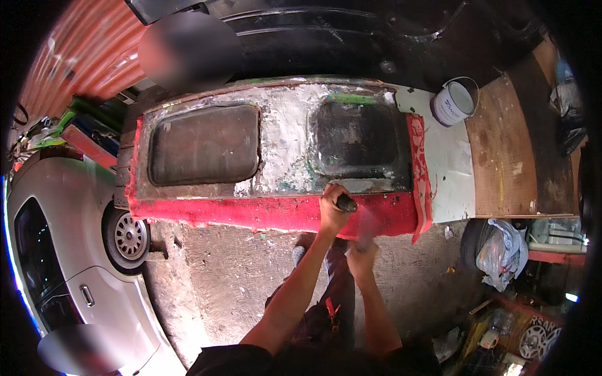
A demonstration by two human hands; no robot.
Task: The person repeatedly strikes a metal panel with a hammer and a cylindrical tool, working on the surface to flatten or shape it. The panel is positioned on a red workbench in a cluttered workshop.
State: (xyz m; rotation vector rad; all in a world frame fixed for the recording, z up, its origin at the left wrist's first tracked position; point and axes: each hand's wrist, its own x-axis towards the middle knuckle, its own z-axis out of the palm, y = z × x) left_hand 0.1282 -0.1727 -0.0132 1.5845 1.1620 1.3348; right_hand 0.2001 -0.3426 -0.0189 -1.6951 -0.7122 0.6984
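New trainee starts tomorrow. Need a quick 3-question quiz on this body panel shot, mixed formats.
1. True or false: the left hand holds a dark-handled tool against the red lower edge of the panel.
2. Multiple choice: where does the white paint bucket stand? A) on the ground by the car wheel B) on the white board by the panel's far right corner C) inside the left window opening
3. Fill in: the panel has ___ window openings.

Key
1. True; the right hand is lower, at a blurred flat tool.
2. B
3. Two: the left opening and the right opening.
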